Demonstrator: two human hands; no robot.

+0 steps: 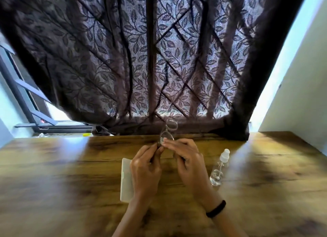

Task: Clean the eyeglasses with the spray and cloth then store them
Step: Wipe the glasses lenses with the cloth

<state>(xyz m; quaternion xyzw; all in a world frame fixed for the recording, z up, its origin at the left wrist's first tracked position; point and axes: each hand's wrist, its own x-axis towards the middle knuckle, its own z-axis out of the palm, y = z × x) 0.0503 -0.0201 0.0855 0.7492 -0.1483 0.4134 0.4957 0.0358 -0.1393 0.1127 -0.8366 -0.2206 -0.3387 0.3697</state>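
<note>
- Right forearm: enters from the 5 o'clock edge and slants up toward centre; a black wristband (216, 209) circles the wrist.
- Left forearm: enters from 6 o'clock, rising nearly straight toward centre.
- Left hand (145, 169): back of the hand to the camera, fingers curled in, thumb and fingertips pinched at 12 o'clock of the hand on the lower end of the eyeglasses (168, 132).
- Right hand (189, 163): back up, fingers bent and drawn together, tips meeting the same lower end of the eyeglasses just beside the left hand's tips. Whether cloth lies between the fingers cannot be told.
- White flat case (126, 180): lies on the surface at 9 o'clock of the left hand, partly hidden beneath that hand; whether it is open or closed, and any contents, cannot be told.
- Spray bottle (219, 167): clear body with white nozzle, at 3 o'clock of the right hand, close to the wrist but apart; some clear liquid shows in the lower body.
- Surface (70, 166): wood grain, brown, with glare patches.
- Eyeglasses: clear-rimmed, held off the surface and turned on end, one lens above the other, at 12 o'clock of both hands; outline blurred.
- Curtain (141, 50): dark, leaf-patterned, hanging beyond the far edge of the surface.
- Window frame (26, 102): at 9 o'clock, beside the curtain.
</note>
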